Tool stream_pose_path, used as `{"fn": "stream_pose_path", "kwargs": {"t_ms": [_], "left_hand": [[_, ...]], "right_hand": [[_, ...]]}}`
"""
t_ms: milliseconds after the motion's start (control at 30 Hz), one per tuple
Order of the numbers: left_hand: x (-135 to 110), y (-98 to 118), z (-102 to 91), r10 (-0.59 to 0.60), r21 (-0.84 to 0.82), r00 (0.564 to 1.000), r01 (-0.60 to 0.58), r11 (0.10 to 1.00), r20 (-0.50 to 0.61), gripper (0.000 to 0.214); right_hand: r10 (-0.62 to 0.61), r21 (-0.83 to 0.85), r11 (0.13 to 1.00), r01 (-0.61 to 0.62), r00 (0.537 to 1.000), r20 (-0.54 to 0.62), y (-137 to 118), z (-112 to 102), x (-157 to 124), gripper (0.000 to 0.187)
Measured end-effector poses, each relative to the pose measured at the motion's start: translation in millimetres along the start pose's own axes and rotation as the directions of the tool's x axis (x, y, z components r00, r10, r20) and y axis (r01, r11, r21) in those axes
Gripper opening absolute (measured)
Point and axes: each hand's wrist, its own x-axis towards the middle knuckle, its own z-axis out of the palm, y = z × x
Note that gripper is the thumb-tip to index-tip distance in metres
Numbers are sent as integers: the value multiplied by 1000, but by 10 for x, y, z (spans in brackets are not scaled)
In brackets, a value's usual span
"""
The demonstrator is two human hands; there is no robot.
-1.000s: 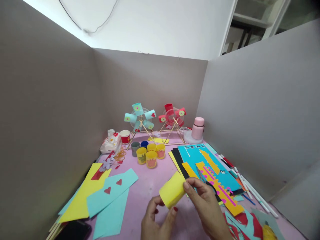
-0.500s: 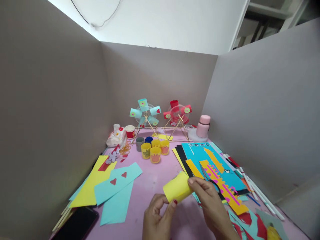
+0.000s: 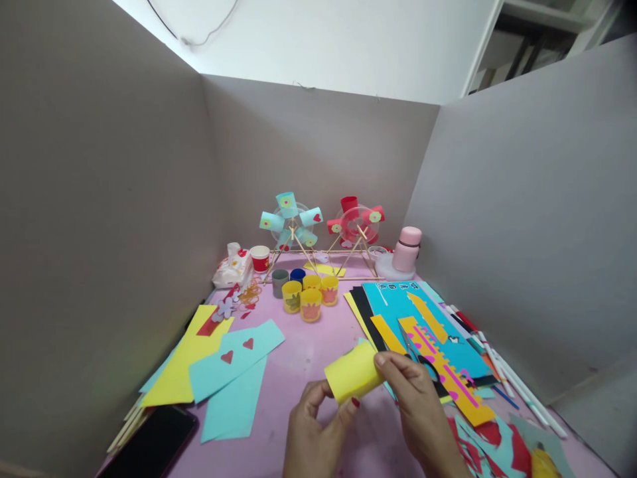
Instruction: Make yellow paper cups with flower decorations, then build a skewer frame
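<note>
Both my hands hold a yellow paper roll (image 3: 352, 372) low in the middle of the view, just above the pink table (image 3: 303, 352). My left hand (image 3: 313, 435) grips its near end, with thumb and fingers curled round it. My right hand (image 3: 418, 405) pinches the far right edge of the roll with its fingertips. The roll lies tilted, its open end towards the left.
Several small yellow paper cups (image 3: 309, 297) stand further back, before two paper windmill wheels (image 3: 318, 226) on sticks. Teal and yellow sheets (image 3: 219, 368) lie left, a stack of coloured sheets (image 3: 423, 332) and pens (image 3: 502, 372) right. A pink bottle (image 3: 407, 249), a phone (image 3: 149, 448). Grey partition walls on three sides.
The view has shifted a little, so the table items sit slightly right and lower than a second ago. Both hands keep hold of the yellow roll; it has barely moved.
</note>
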Motion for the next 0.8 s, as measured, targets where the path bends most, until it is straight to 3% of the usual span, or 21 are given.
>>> {"fn": "stream_pose_path", "kwargs": {"t_ms": [133, 400, 533, 633, 800], "left_hand": [[-4, -29, -19, 6, 31, 1000, -6, 999, -5, 37], [14, -37, -22, 0, -73, 999, 3, 997, 43, 31], [27, -60, 30, -4, -80, 999, 1, 997, -37, 40], [37, -73, 30, -62, -101, 997, 56, 993, -53, 42], [49, -52, -11, -137, -255, 990, 141, 957, 31, 43]], "right_hand": [[-10, -7, 1000, 10, 1000, 10, 3, 6, -10, 31], [-6, 1, 1000, 6, 1000, -21, 39, 30, -5, 30], [-29, -57, 998, 27, 999, -28, 68, 61, -20, 32], [-36, -99, 994, 37, 999, 11, 84, 103, -40, 34], [-29, -211, 975, 68, 983, 182, 43, 122, -45, 23]]}}
